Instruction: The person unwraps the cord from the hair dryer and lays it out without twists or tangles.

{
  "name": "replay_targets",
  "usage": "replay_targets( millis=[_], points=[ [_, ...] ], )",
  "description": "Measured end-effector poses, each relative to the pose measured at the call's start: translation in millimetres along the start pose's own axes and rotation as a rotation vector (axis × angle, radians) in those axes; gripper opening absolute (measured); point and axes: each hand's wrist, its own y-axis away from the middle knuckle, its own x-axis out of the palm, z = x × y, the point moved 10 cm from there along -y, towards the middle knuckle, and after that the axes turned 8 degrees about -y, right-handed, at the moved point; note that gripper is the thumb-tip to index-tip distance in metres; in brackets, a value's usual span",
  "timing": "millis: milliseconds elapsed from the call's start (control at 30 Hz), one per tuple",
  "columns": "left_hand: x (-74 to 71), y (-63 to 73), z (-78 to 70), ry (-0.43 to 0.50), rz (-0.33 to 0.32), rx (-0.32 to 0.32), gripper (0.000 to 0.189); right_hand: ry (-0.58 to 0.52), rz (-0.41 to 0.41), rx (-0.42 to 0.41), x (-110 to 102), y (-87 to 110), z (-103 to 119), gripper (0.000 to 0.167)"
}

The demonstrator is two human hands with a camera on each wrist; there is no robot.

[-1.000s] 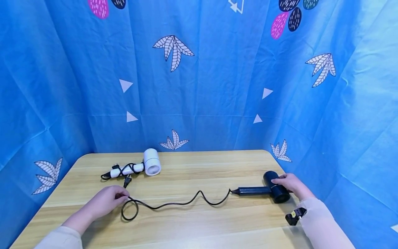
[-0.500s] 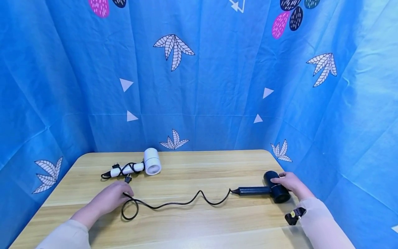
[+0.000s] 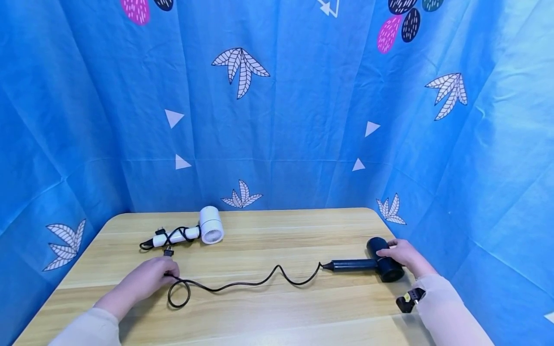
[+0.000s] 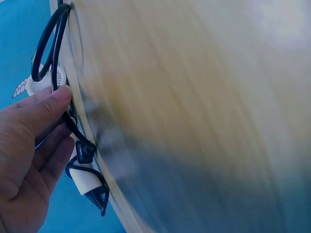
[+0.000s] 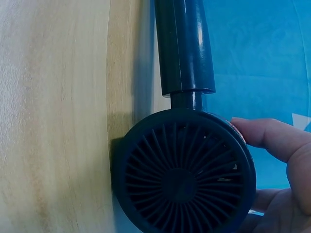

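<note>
A: Where is the black hair dryer (image 3: 352, 265)?
B: Lying on the right side of the worktop (image 3: 277, 319), its handle pointing left toward the middle.
A: And the hands?
B: Well apart from each other. The right hand (image 3: 407, 257) grips the dryer's round head, thumb on top. The left hand (image 3: 149, 279) pinches the black cord (image 3: 233, 285) between thumb and fingers.
A: Which part of the cord?
B: A stretch near the plug (image 3: 169, 251), which pokes out past the far side of the hand. On the near side there's a small loop, then the cord runs in waves across to the end of the dryer's handle.
A: What's behind the left hand?
B: A white hair dryer (image 3: 211, 226), with its own dark cord wound around the handle. The plug is just beside that handle; I can't tell whether they touch.
A: What else is there?
B: A blue curtain (image 3: 272, 125) printed with leaves and triangles, behind the worktop and along its sides. Both arms wear pale sleeves (image 3: 450, 312).
</note>
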Motion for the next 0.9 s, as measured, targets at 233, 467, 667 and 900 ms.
replay_targets(
  millis=[233, 467, 667, 900],
  points=[
    [-2.5, 8.0, 7.2, 0.005, 0.024, 0.0, 0.024, -0.006, 0.0, 0.007, -1.9, -0.3, -0.3, 0.077],
    [-6.7, 16.2, 17.8, -0.038, 0.055, -0.031, 0.021, 0.006, 0.001, -0.003, -3.9, -0.4, -2.4, 0.078],
    [-9.8, 25.0, 29.7, -0.061, 0.076, -0.046, 0.019, 0.007, 0.015, 0.009, -5.5, -2.4, -6.0, 0.078],
    [-13.7, 34.7, 39.8, -0.055, 0.104, -0.04, 0.021, 0.02, 0.023, 0.016, -7.7, -1.1, -8.4, 0.077]
  ],
)
